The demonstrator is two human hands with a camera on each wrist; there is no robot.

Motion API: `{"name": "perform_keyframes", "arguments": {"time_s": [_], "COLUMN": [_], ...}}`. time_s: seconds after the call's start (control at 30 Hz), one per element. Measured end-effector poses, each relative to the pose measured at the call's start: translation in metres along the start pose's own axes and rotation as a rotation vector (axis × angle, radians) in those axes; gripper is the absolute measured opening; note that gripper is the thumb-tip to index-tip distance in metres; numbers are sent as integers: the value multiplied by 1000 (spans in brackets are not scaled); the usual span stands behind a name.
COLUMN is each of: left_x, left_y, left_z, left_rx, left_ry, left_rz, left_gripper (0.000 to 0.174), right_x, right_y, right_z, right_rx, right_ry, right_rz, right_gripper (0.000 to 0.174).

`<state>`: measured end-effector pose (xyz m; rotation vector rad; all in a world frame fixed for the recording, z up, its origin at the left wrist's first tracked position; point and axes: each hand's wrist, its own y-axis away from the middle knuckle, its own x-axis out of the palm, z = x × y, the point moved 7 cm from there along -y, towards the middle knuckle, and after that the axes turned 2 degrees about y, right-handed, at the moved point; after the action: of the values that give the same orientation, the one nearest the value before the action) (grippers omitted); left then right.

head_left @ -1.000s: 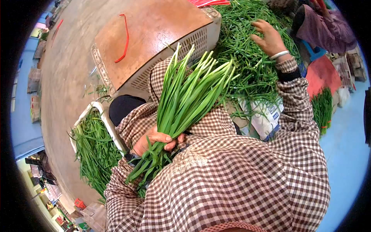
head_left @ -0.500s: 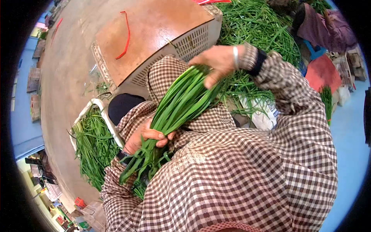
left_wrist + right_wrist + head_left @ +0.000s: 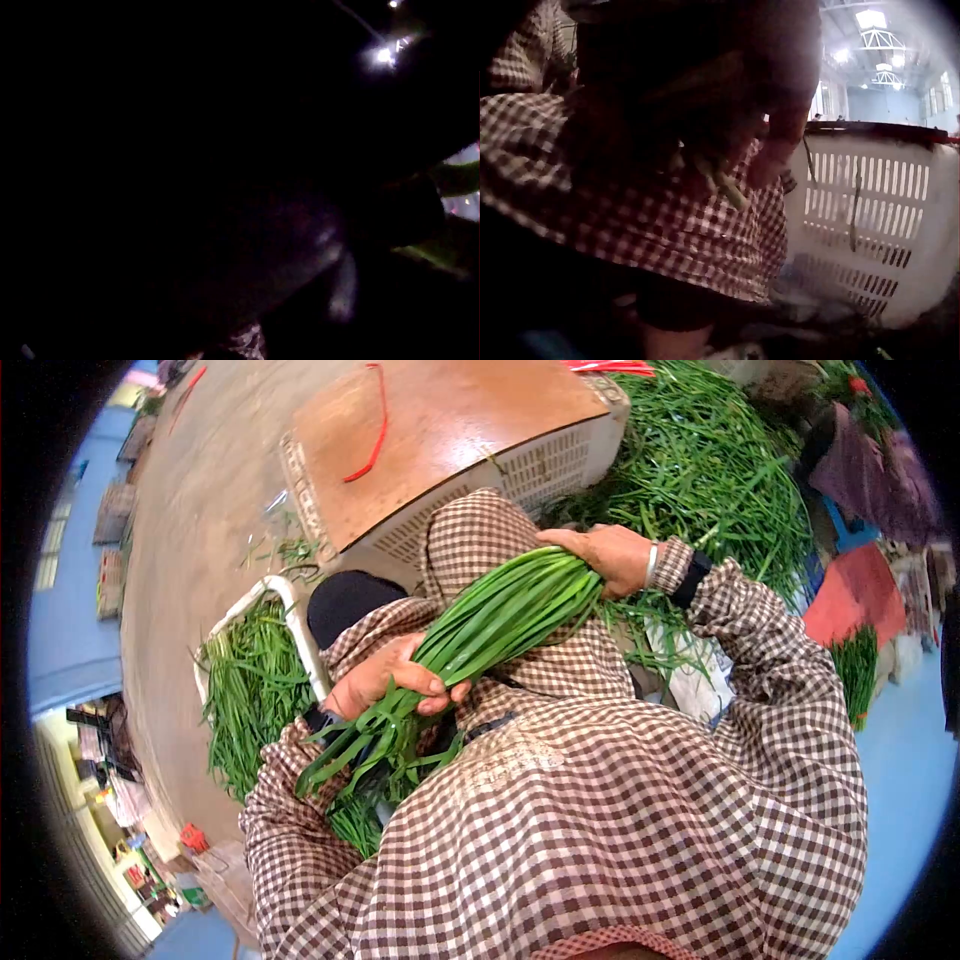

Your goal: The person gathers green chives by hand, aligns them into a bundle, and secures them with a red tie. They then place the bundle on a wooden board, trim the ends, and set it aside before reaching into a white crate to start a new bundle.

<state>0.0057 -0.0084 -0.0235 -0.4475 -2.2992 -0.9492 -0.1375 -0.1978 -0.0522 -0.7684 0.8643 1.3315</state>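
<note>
A bunch of garlic chives (image 3: 505, 615) lies slantwise over the person's checked lap. Its leafy lower end is in the left hand (image 3: 385, 678), thumb and fingers wrapped round it, with loose leaf tips (image 3: 375, 740) hanging below. At the upper end the right hand (image 3: 617, 558) grips the stems and covers their ends in the head view. A few pale stem ends (image 3: 731, 191) poke out past the shadowed right hand in the right wrist view. The left wrist view is almost black.
A white slatted crate (image 3: 545, 465) topped by a brown board (image 3: 440, 420) stands ahead, a red strip (image 3: 378, 425) on it. Loose chives (image 3: 710, 470) are heaped at right. A white-rimmed basket (image 3: 290, 610) of chives stands at left. Another person's purple clothing (image 3: 875, 475) shows at far right.
The right hand has come from over the loose heap to the bunch's stem end and now grips it. The left hand keeps its hold; the bunch has tilted lower to the right.
</note>
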Motion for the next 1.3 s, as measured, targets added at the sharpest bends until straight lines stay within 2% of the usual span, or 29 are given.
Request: {"name": "perform_keyframes", "arguments": {"time_s": [0.03,0.1,0.13,0.17,0.23,0.27,0.3,0.37,0.4,0.43,0.5,0.57,0.63,0.73,0.77,0.8,0.83,0.93,0.97,1.03,1.1,1.13,1.17,1.23,1.27,1.3], "left_x": [1,2,-1,-1,-11,-14,-22,-58,-89,-64,-95,-92,-116,-153,-155,-159,-160,-151,-146,-129,-116,-108,-100,-89,-79,-69], "left_y": [1,1,0,2,7,11,22,36,38,52,41,46,59,95,109,121,131,135,134,120,106,100,93,86,82,79], "left_z": [-1,-2,-2,-1,-1,-7,-12,-34,-29,-40,-33,-54,-59,-77,-79,-79,-80,-79,-77,-74,-73,-75,-77,-85,-92,-99], "left_rx": [10,46,69,119,18,47,69,702,467,516,228,382,496,735,755,773,790,821,821,801,790,764,736,711,715,722], "left_ry": [4,-11,-52,-90,-77,-110,-106,-1136,-1009,-625,-148,-363,-177,-42,-24,-66,-107,-120,-117,-154,-154,-204,-256,-326,-375,-424], "left_rz": [4,24,76,54,59,62,-10,-46,-212,-206,-397,-437,-586,-597,-667,-804,-940,-972,-969,-882,-851,-814,-774,-769,-733,-696], "left_gripper": [49,48,48,50,54,63,62,57,47,43,37,31,32,40,40,40,40,38,38,36,35,34,34,34,34,34], "right_x": [3,10,9,5,-18,-20,-38,-57,-61,-66,-69,-64,-52,-28,-22,-16,-18,5,12,27,33,17,21,18,-20,-22], "right_y": [0,3,4,7,12,20,25,42,53,64,82,97,110,131,135,141,141,151,153,159,164,163,162,176,175,184], "right_z": [-4,-12,-13,-12,-6,-20,-8,-17,-22,-27,-39,-54,-56,-72,-74,-79,-70,-77,-75,-75,-70,-56,-58,-73,-49,-66], "right_rx": [102,112,116,149,153,153,173,180,213,254,303,393,399,435,435,496,472,499,533,620,690,714,673,619,675,723], "right_ry": [-4,27,59,146,231,260,287,267,309,342,362,310,245,109,43,55,23,-242,-283,-482,-555,-104,-394,-471,-107,-412], "right_rz": [71,30,10,-10,-56,-59,-109,-156,-154,-146,-130,-107,-76,-55,-56,-5,-35,-89,-53,-47,-72,-20,-42,-159,-206,-189], "right_gripper": [71,43,37,36,32,29,29,31,34,36,37,38,37,36,37,41,40,41,46,47,49,49,48,48,49,49]}}
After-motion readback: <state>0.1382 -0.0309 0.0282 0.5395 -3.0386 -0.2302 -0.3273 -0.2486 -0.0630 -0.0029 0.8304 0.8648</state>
